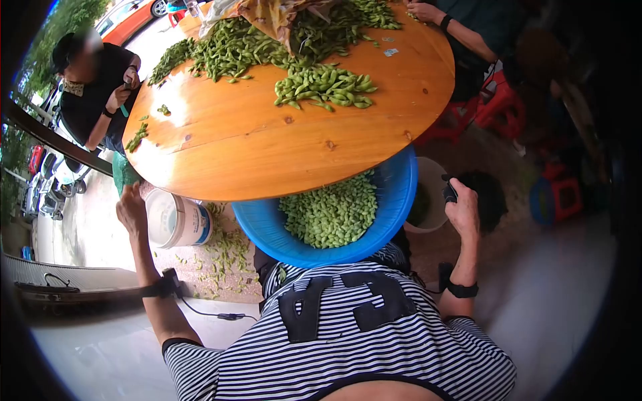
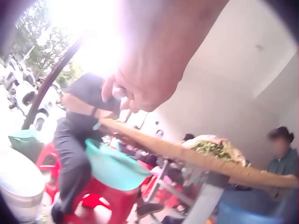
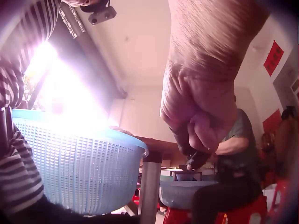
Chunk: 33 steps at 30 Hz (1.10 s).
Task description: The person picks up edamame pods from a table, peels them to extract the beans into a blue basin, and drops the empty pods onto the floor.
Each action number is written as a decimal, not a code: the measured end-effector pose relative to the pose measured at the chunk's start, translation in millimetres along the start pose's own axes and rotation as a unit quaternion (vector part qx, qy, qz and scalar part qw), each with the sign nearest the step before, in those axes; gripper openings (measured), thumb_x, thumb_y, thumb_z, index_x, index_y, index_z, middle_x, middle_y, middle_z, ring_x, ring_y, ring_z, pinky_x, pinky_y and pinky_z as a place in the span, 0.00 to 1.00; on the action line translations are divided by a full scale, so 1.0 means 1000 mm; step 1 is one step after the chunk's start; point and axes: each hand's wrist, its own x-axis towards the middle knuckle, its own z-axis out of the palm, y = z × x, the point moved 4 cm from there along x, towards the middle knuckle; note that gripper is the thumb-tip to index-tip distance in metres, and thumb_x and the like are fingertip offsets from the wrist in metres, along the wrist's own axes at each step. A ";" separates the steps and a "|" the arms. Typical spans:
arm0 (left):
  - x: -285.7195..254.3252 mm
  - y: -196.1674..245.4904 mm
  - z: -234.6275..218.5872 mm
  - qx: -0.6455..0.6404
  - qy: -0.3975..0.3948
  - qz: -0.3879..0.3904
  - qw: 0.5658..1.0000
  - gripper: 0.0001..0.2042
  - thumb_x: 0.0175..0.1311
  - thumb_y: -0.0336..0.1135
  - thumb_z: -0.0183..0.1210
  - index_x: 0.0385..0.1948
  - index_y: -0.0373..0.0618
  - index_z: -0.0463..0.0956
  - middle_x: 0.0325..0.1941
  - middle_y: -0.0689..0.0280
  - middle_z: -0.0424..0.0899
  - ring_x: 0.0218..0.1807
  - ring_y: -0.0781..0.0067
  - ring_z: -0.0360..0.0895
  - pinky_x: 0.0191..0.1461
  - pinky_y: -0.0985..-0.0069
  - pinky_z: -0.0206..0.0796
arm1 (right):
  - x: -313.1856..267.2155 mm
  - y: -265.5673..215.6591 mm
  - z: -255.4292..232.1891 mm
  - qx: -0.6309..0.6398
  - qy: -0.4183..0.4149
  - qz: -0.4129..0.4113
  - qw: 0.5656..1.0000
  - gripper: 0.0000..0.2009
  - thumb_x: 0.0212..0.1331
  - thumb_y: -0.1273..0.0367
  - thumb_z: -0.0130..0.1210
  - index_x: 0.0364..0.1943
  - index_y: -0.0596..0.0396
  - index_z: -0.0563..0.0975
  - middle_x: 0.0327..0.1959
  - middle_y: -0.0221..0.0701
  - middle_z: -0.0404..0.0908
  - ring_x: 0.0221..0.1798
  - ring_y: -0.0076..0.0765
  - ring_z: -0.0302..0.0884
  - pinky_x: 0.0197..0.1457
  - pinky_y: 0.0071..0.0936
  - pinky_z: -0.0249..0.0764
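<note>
My left hand [image 1: 132,208] is raised to the left of the round table, above a white bucket [image 1: 175,219]. In the left wrist view its fingers hang loosely curled, with nothing visible in them. On the other side, my right hand [image 1: 463,204] grips a small black object [image 1: 449,190], mostly hidden by the fingers; I cannot tell its kind. Between the hands a blue plastic basket [image 1: 398,200] sits at my lap, partly under the table edge. Light green beans [image 1: 331,210] cover its bottom. A small heap of green bean pods [image 1: 324,87] lies on the wooden table [image 1: 267,147].
A large pile of pods [image 1: 234,53] with a crumpled bag [image 1: 271,20] spreads across the table's far side. One person [image 1: 100,90] is at the left, another person's arm [image 1: 468,37] at the far right. Green scraps [image 1: 227,260] litter the floor. Red stools [image 1: 501,107] stand at right.
</note>
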 end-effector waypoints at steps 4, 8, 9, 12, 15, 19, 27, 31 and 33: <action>0.062 0.144 0.006 -0.218 -0.019 0.196 0.956 0.19 0.56 0.15 0.44 0.47 0.45 0.71 0.45 0.50 0.77 0.48 0.51 0.76 0.50 0.62 0.67 | 0.001 -0.003 0.001 0.000 -0.004 -0.009 1.000 0.19 0.42 0.82 0.47 0.45 0.65 0.75 0.37 0.57 0.77 0.43 0.62 0.75 0.46 0.45 0.69; 0.082 0.300 0.022 -0.272 -0.196 0.355 0.873 0.29 0.55 0.23 0.53 0.62 0.55 0.62 0.67 0.52 0.58 0.70 0.50 0.54 0.70 0.61 0.54 | -0.004 0.007 0.007 -0.005 -0.005 -0.006 1.000 0.20 0.42 0.81 0.47 0.45 0.64 0.75 0.37 0.55 0.77 0.44 0.62 0.75 0.45 0.45 0.69; 0.082 0.331 0.029 -0.255 -0.216 0.373 0.865 0.27 0.63 0.32 0.55 0.65 0.57 0.60 0.70 0.54 0.55 0.72 0.51 0.52 0.73 0.61 0.51 | -0.006 0.008 0.007 -0.006 -0.004 -0.006 1.000 0.20 0.42 0.81 0.47 0.45 0.64 0.75 0.37 0.55 0.77 0.44 0.62 0.75 0.45 0.45 0.69; 0.077 0.398 0.056 -0.261 -0.283 0.390 0.837 0.30 0.66 0.54 0.52 0.69 0.62 0.55 0.74 0.54 0.50 0.74 0.50 0.48 0.74 0.60 0.48 | -0.009 0.014 0.005 -0.003 0.001 -0.001 1.000 0.20 0.42 0.82 0.47 0.45 0.63 0.76 0.37 0.54 0.78 0.43 0.61 0.75 0.45 0.44 0.70; 0.059 0.428 0.079 -0.314 -0.332 0.326 0.827 0.32 0.65 0.64 0.44 0.69 0.63 0.55 0.74 0.54 0.50 0.75 0.51 0.46 0.74 0.59 0.47 | -0.011 0.020 0.003 0.008 -0.002 0.023 1.000 0.20 0.42 0.82 0.47 0.45 0.62 0.76 0.37 0.54 0.78 0.44 0.59 0.76 0.46 0.43 0.70; 0.034 0.416 0.074 -0.232 -0.276 0.327 0.873 0.30 0.67 0.62 0.42 0.67 0.62 0.59 0.73 0.57 0.53 0.74 0.52 0.47 0.73 0.55 0.45 | -0.012 0.019 0.006 0.006 -0.006 0.033 0.999 0.20 0.42 0.82 0.48 0.45 0.62 0.76 0.38 0.53 0.79 0.44 0.57 0.77 0.46 0.42 0.71; -0.043 0.355 0.019 -0.270 -0.228 0.385 0.852 0.26 0.70 0.55 0.41 0.67 0.59 0.59 0.69 0.50 0.60 0.68 0.44 0.55 0.70 0.50 0.47 | -0.006 -0.002 0.025 0.007 -0.047 -0.008 0.999 0.21 0.40 0.81 0.49 0.45 0.64 0.75 0.40 0.53 0.78 0.46 0.59 0.76 0.48 0.42 0.71; -0.063 0.342 -0.003 -0.241 -0.234 0.370 0.866 0.26 0.71 0.51 0.43 0.68 0.54 0.57 0.70 0.52 0.58 0.70 0.45 0.54 0.72 0.56 0.47 | -0.005 -0.005 0.023 -0.002 -0.051 -0.025 0.998 0.21 0.39 0.81 0.49 0.44 0.64 0.75 0.39 0.53 0.78 0.44 0.60 0.75 0.46 0.43 0.71; -0.059 0.335 -0.010 -0.426 -0.226 0.269 0.834 0.24 0.71 0.45 0.47 0.67 0.53 0.59 0.69 0.52 0.59 0.70 0.50 0.56 0.72 0.63 0.50 | -0.005 -0.004 0.023 0.003 -0.058 -0.025 0.998 0.21 0.39 0.82 0.48 0.44 0.64 0.75 0.38 0.52 0.78 0.44 0.61 0.75 0.45 0.43 0.70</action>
